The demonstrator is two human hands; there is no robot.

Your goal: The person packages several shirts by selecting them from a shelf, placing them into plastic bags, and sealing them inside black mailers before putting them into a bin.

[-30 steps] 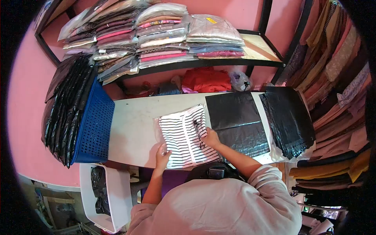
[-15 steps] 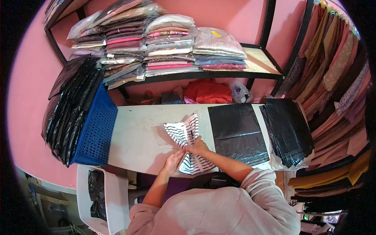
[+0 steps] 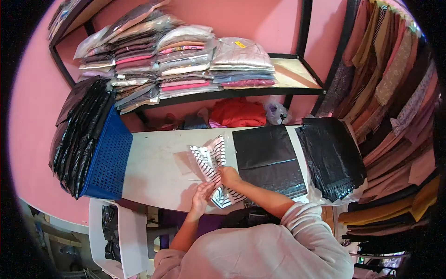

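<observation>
A black-and-white striped garment (image 3: 225, 198) in a clear plastic wrapper lies over the white table, gathered narrow at its middle and fanned out at both ends. My right hand (image 3: 229, 177) is closed around the gathered middle from the right. From the lower left, the fingers of my left hand (image 3: 201, 195) pinch the same gathered part, close beside the right hand. Both hands partly hide the middle of the garment. To the right of it lies a flat black plastic mailing bag (image 3: 269, 160).
A stack of black bags (image 3: 331, 158) lies at the table's right end. On the left stands a blue basket (image 3: 108, 151) filled with black packages (image 3: 79, 135). Bagged clothes (image 3: 186, 60) fill the shelf behind. A white bin (image 3: 132, 237) stands below left; clothes (image 3: 395, 88) hang at right.
My right hand has turned, its fist now more on top of the gathered middle. The left hand stays close to it. The whole view has shifted slightly.
</observation>
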